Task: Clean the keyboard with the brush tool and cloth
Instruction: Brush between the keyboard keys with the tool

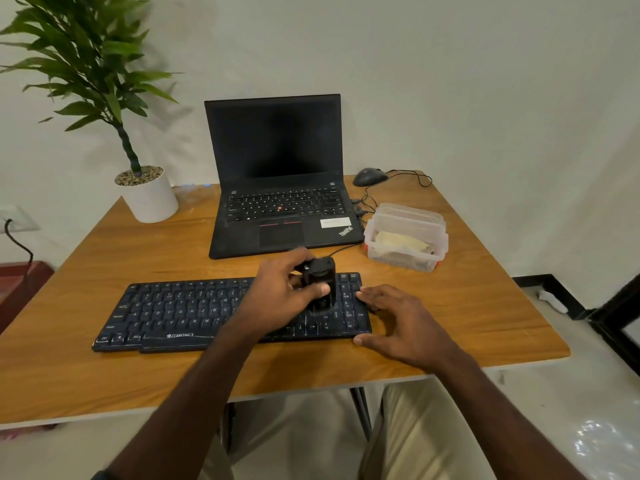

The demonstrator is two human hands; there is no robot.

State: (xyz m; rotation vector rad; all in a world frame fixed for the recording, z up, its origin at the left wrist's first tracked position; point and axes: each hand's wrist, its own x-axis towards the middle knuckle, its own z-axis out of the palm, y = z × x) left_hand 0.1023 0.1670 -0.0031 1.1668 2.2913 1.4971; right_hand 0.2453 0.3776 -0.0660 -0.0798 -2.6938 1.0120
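Left hand [284, 292] around brush tool [320, 282]

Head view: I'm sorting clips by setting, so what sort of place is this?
Probably a home or office desk: an open laptop, a keyboard and a mouse sit on a wooden table.

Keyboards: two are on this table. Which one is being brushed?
The separate Zebronics keyboard nearest the person: the left hand holds the brush tool on its right end. The laptop keyboard behind lies untouched.
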